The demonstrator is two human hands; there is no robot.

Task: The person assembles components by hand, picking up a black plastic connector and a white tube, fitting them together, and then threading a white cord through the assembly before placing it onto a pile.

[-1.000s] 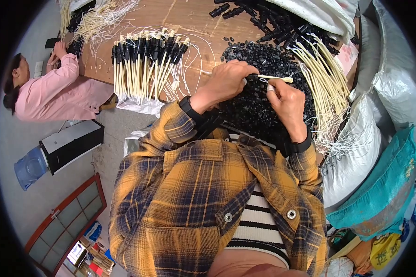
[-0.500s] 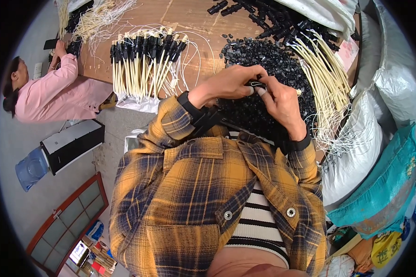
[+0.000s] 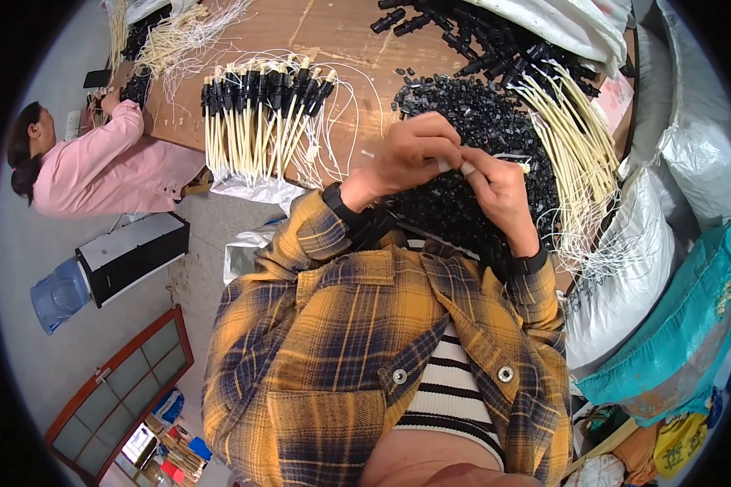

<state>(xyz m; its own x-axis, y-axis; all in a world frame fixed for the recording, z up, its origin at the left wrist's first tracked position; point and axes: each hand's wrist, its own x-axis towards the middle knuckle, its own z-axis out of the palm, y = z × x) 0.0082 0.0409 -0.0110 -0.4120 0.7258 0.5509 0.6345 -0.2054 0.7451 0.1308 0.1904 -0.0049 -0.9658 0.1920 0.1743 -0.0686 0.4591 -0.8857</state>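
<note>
My left hand and my right hand meet above a heap of small black plastic pieces. Both are closed, thumbs and fingertips pinched close together. What they grip is hidden by the fingers. Pale wrappings show on the fingertips. A thin white wire shows by the back of my right hand. To the right of the heap lies a bundle of cream sleeved wires with bare white ends. A row of cream wires with black connectors rests on the table to the left.
Black tubular connectors lie at the back of the wooden table. White sacks and a teal sack crowd the right side. A person in pink works at the far left, near a black-and-white water dispenser.
My left hand has turned, its fingers curling more tightly. The small dark piece with a pale loop that showed between my fingertips is now hidden. The view has shifted slightly.
</note>
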